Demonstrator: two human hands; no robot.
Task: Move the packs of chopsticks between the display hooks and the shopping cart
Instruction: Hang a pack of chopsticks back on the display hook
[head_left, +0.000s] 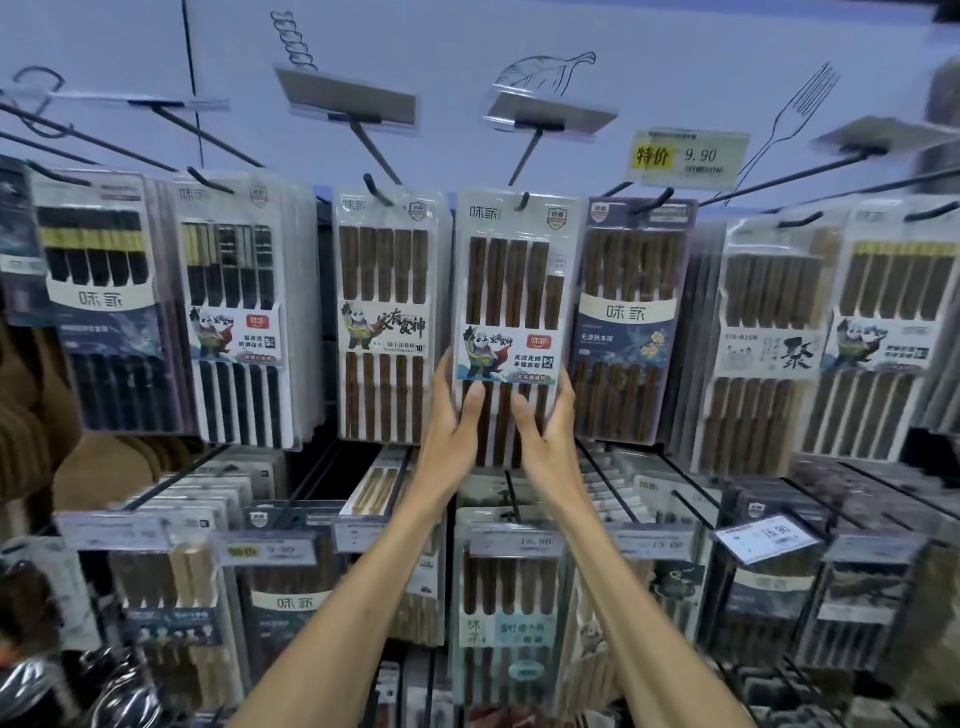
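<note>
Grips the panda-label pack of chopsticks (511, 291) low down with both hands: left hand (453, 418) curled round its left edge, thumb on the front; right hand (549, 423) likewise on the right edge. Holds it upright above the fingers, top hole at the tip of a display hook (523, 200). Left of the fingers hangs another panda pack (382, 312), right of them a blue-label pack (628, 322).

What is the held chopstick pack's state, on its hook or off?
On the hook: its tip pokes through the hole at the top of the pack; the left hand and right hand grip its lower half.
</note>
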